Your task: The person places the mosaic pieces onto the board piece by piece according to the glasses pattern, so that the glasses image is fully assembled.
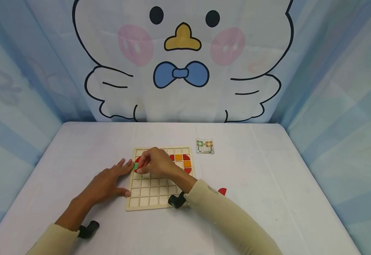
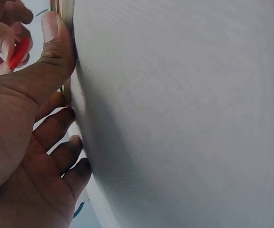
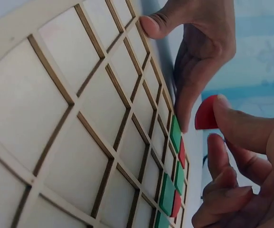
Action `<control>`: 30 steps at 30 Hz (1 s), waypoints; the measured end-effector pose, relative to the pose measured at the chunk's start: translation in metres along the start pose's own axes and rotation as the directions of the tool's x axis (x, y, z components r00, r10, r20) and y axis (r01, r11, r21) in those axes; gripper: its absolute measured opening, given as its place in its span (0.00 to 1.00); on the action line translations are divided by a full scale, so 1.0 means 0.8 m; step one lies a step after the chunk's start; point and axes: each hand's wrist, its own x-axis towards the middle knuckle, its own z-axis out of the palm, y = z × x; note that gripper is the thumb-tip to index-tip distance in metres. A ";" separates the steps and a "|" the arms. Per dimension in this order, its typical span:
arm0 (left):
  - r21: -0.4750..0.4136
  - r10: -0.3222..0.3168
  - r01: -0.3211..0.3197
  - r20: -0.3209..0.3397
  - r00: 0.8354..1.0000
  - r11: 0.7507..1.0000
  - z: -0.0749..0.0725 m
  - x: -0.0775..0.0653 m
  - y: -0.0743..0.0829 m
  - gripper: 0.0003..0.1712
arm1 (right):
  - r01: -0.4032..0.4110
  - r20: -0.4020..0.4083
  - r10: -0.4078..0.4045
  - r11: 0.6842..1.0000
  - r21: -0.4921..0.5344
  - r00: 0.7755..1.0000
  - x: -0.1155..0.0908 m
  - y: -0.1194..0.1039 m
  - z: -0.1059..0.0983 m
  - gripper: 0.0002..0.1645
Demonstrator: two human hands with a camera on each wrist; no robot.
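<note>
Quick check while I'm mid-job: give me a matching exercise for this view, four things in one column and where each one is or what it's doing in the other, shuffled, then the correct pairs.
Things:
1. left hand
2. right hand
3. pattern card
4. loose red piece

Places or states:
A. lies on the table past the board's far right corner
B. pinches a red piece over the board's left side
C. rests flat against the left edge of the wooden grid board
D. lies on the table beside the right sleeve

Pairs: 1-C, 2-B, 3-A, 4-D
</note>
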 end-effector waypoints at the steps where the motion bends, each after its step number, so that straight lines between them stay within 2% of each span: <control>1: -0.001 0.002 -0.002 -0.002 1.000 1.000 0.000 0.000 0.000 0.65 | -0.010 -0.014 0.009 1.000 -0.011 1.000 0.000 -0.001 0.002 0.08; 7: 0.003 -0.013 0.013 -0.003 1.000 1.000 0.000 0.000 0.002 0.65 | -0.067 -0.088 0.058 0.992 -0.103 0.994 0.004 -0.004 0.014 0.09; 13: 0.001 -0.030 0.030 0.001 1.000 1.000 0.001 0.001 0.003 0.65 | -0.114 -0.122 0.089 0.968 -0.224 0.989 0.008 -0.005 0.029 0.13; 18: -0.001 -0.017 0.017 -0.006 1.000 1.000 0.000 0.001 0.003 0.64 | -0.122 -0.145 0.080 0.943 -0.310 0.986 0.010 -0.003 0.036 0.17; 25: -0.002 0.002 -0.002 -0.029 1.000 1.000 0.000 0.000 0.003 0.64 | -0.105 -0.163 0.044 0.916 -0.388 0.986 0.012 -0.007 0.040 0.16; 30: -0.009 0.001 -0.001 -0.020 1.000 1.000 0.002 0.001 0.002 0.64 | -0.100 -0.161 0.040 0.917 -0.385 0.986 0.013 -0.003 0.040 0.16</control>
